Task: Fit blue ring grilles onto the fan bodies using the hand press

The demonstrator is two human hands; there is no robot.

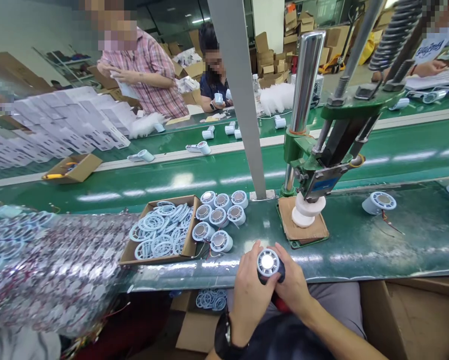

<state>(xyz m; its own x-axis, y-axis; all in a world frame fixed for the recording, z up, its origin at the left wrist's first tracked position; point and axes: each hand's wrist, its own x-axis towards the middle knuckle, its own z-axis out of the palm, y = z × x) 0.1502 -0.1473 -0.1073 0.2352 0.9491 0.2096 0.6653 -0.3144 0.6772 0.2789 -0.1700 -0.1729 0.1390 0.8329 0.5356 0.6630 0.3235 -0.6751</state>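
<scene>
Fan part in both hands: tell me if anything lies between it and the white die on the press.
Nothing visible does. The fan part sits between the left hand and right hand at the bench edge; the green bench is bare up to the press pad and white die. The loose parts lie off to the left.

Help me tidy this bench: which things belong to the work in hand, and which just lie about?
In hand:
left hand
right hand
round part held by both
part cluster
ring box
press

Lying about:
lone part
far box
belt items
</scene>
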